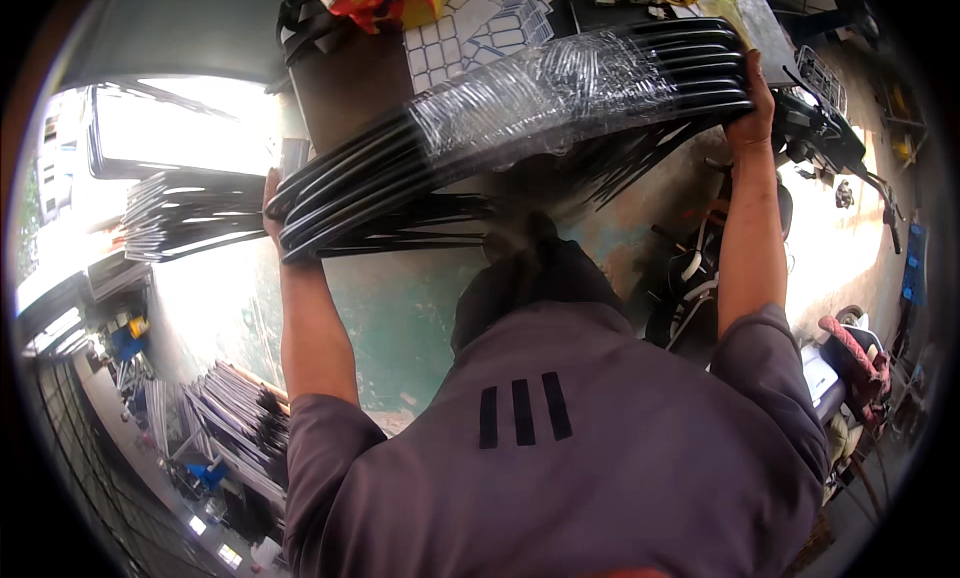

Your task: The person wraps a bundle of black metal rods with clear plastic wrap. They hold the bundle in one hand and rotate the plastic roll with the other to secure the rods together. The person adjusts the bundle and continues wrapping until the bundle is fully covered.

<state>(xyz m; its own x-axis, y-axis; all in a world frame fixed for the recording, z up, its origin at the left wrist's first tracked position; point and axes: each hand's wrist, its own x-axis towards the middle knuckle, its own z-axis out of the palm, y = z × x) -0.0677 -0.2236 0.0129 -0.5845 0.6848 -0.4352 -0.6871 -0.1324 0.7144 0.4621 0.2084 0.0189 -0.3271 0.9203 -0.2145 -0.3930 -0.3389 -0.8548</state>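
The bundle of black tubes [345, 178] hung slantwise between the two hands, across the far middle of the scene, in front of the table [345, 93] with its patterned sheets [435, 56]. The left hand [271, 208] was clasped on its left end and the right hand [757, 110] on its right end, though most of the fingers were hidden behind the tubes. As for progress, the wrapping looked done: clear film [545, 90] was wound around the middle, shiny and creased, while both ends were left bare (that may have been all the cover meant for them). Setting the bundle down seemed to be what was left; whether it touched the table could not be told. Farther left, a stack of black frames [195, 216] showed no film that could be made out, so more wrapping possibly remained
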